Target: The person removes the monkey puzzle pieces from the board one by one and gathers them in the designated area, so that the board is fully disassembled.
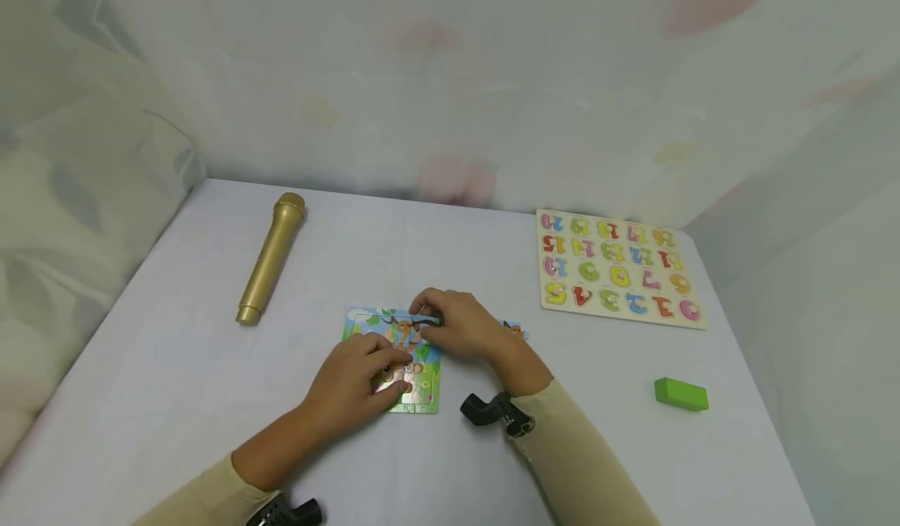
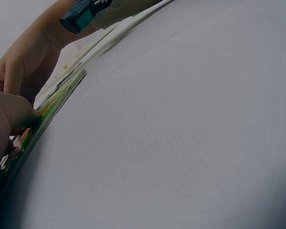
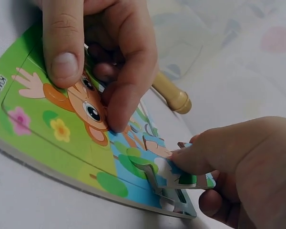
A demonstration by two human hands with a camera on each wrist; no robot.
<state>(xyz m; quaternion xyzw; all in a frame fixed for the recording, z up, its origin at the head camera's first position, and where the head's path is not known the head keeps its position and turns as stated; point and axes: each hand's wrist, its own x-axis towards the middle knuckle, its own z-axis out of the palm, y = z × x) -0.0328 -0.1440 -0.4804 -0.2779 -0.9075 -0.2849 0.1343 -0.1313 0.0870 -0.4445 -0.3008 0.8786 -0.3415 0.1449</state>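
Observation:
A jigsaw puzzle [image 1: 425,397] in a thin tray, printed with a cartoon monkey, flowers and blue sky, lies in the middle of the table. The left hand [image 1: 355,377] rests on it, thumb and fingers bent loosely, their tips pressing the monkey's face. At the puzzle's far right corner, the right hand [image 1: 464,327] pinches a puzzle piece [image 3: 174,177] between thumb and fingers. This piece sits tilted over a gap in the tray, one edge raised. Partly hidden behind the right wrist, another blue printed piece [image 1: 515,329] lies on the table.
Back left lies a gold toy microphone [image 1: 270,260]. A wooden number board [image 1: 568,276] with colourful numerals is at the back right, and a green block [image 1: 680,394] lies nearer on the right. Patterned cloth [image 1: 422,104] hangs behind the white table.

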